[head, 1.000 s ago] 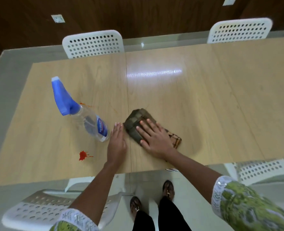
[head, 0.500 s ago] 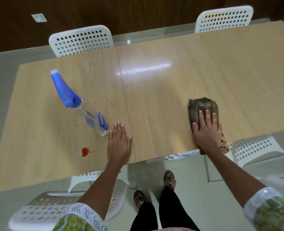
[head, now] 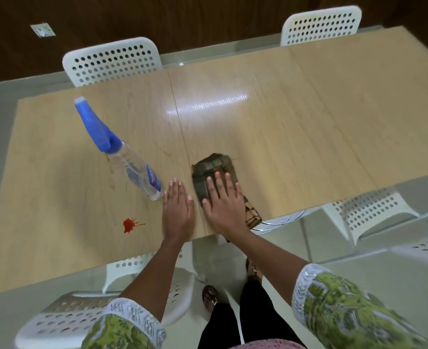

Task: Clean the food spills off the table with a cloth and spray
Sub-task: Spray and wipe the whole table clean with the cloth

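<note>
Right grip point(head: 224, 197) presses flat, fingers straight, on folded dark olive cloth point(head: 209, 170) to wipe wooden desk point(head: 308, 137); left grip point(head: 177, 210) just beside it rests flat, open-palmed, bracing.

Both hands lie flat on the table point(head: 308, 127) near its front edge, side by side and just apart. Under the right hand point(head: 224, 201) is the cloth point(head: 214, 167), reaching out beyond the fingertips and trailing back past the wrist side to the table's edge. Just left of the left hand point(head: 177, 210), close to its fingertips, stands the spray bottle point(head: 130, 159), nozzle end away from the person. The spill point(head: 129, 224) sits left of the left hand, nearer the front edge than the bottle. Two chairs point(head: 112, 62) stand behind the table, beyond both hands
</note>
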